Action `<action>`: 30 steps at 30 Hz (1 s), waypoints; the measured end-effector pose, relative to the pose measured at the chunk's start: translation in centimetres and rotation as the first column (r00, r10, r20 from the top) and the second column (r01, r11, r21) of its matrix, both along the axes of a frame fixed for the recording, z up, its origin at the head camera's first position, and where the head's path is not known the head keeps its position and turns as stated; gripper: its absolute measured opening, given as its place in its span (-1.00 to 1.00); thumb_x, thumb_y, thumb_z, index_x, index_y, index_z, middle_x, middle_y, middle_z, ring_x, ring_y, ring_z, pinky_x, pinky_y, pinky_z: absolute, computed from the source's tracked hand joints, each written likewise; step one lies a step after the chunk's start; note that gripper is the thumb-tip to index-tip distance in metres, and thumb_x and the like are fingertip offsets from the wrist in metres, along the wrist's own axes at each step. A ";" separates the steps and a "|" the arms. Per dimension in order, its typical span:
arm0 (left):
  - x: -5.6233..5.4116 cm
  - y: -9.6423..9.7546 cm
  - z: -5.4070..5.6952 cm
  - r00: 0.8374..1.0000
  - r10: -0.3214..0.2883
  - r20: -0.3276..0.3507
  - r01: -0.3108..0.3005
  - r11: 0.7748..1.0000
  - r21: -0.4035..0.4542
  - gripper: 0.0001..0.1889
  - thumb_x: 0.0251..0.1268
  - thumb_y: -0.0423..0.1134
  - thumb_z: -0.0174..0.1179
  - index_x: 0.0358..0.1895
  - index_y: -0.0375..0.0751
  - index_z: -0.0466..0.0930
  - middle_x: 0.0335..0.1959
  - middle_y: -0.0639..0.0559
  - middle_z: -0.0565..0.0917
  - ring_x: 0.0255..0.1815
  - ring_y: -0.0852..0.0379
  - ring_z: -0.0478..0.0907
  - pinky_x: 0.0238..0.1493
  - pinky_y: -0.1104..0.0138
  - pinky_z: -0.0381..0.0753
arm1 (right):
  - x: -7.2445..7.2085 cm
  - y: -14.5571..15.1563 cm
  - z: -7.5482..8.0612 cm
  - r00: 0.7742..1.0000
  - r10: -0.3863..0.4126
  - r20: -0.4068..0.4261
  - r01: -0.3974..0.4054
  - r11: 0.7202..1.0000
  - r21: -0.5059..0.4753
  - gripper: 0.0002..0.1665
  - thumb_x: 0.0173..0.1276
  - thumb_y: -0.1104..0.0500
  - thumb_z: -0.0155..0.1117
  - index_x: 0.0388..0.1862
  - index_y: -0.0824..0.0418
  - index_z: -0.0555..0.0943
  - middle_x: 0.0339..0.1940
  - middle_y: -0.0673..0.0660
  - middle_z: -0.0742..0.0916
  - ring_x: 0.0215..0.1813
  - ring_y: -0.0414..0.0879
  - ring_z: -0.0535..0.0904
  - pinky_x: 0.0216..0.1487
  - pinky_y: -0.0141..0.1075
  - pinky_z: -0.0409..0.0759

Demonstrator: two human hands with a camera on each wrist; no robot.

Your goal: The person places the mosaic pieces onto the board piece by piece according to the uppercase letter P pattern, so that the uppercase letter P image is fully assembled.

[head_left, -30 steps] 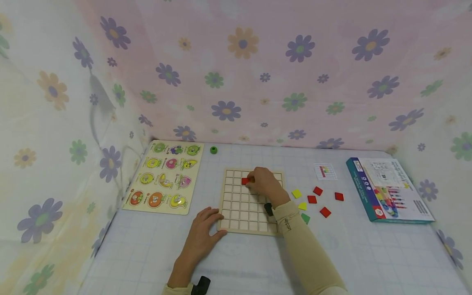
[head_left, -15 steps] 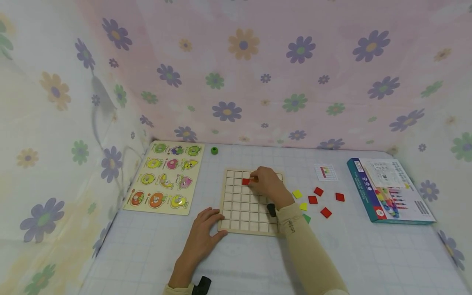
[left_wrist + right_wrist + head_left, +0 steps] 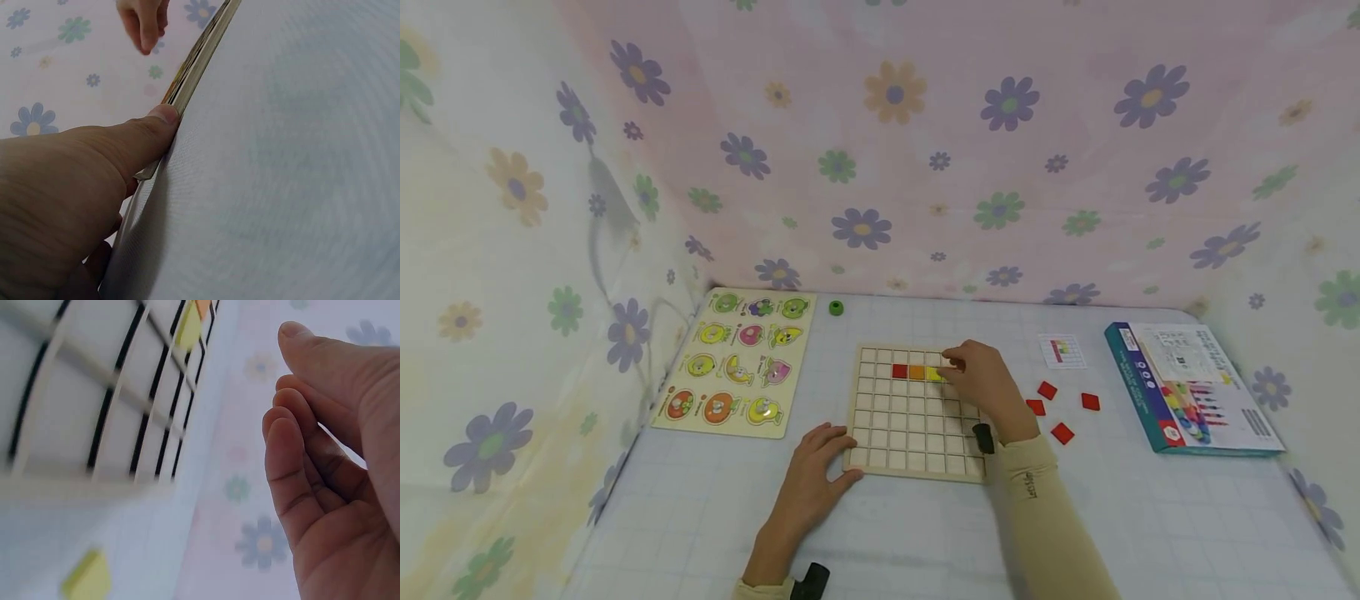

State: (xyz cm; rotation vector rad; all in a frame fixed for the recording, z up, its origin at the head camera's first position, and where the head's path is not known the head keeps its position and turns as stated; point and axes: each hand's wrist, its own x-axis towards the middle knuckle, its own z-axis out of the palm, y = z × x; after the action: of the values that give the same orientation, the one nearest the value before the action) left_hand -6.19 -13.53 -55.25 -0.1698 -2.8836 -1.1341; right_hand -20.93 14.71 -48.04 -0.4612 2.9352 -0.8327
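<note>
A square wooden grid board (image 3: 898,421) lies on the table. In its second row sit a red tile (image 3: 899,372), an orange tile (image 3: 917,372) and a yellow tile (image 3: 933,374), side by side. My right hand (image 3: 981,379) hovers over the board's upper right, fingertips close to the yellow tile. In the right wrist view its fingers are loosely bent, the thumb stands apart, and nothing is between them. My left hand (image 3: 811,471) rests at the board's near left corner. Its thumb presses the front edge and its fingers touch the left side.
Several red tiles (image 3: 1062,432) lie right of the board. A loose yellow tile (image 3: 87,575) shows in the right wrist view. Also around are a pattern card (image 3: 1063,351), a box (image 3: 1198,387), a fruit puzzle board (image 3: 730,362) and a green bead (image 3: 836,308). Flowered cloth walls surround the table.
My right hand has moved right, away from the red tile, and let go of the orange tile. The orange and yellow tiles in the row are now uncovered. The left hand stays put.
</note>
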 end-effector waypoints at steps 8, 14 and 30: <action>0.1 -0.1 0.0 1.000 0.002 -0.003 -0.002 0.999 0.035 -0.57 0.11 -0.06 0.54 0.08 0.09 0.69 0.31 0.12 0.60 0.54 -0.04 0.31 0.56 -0.05 0.32 | 2.8 4.8 -0.3 0.986 -0.117 -0.117 0.114 0.993 -0.036 -0.56 0.31 0.13 0.49 0.10 0.33 0.71 -0.18 0.23 0.74 -0.20 0.06 0.64 -0.18 -0.05 0.68; 0.0 -0.1 0.0 1.000 0.001 0.012 -0.002 0.999 0.037 -0.57 0.12 -0.04 0.53 0.08 0.11 0.68 0.32 0.13 0.59 0.55 -0.03 0.29 0.57 -0.05 0.31 | 5.2 8.4 -0.5 0.964 -0.226 -0.139 0.226 0.974 -0.012 -0.56 0.28 0.15 0.51 0.10 0.32 0.71 -0.20 0.24 0.75 -0.22 0.06 0.65 -0.17 -0.03 0.71; 0.1 0.0 0.1 1.000 0.007 0.004 -0.007 1.000 0.023 -0.57 0.12 -0.05 0.53 0.09 0.09 0.69 0.33 0.12 0.58 0.55 -0.04 0.30 0.56 -0.06 0.33 | 9.7 15.9 -1.8 0.899 -0.409 0.157 0.408 0.912 0.036 -0.27 0.34 -0.19 0.43 0.35 0.19 0.58 0.04 0.24 0.70 0.05 0.13 0.58 -0.23 -0.39 0.59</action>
State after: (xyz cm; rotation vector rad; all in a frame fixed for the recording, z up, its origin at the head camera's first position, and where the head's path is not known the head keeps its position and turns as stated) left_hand -6.06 -13.51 -55.19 -0.1566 -2.8707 -1.1677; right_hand -11.19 30.63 -49.89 0.2302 2.9152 -0.8536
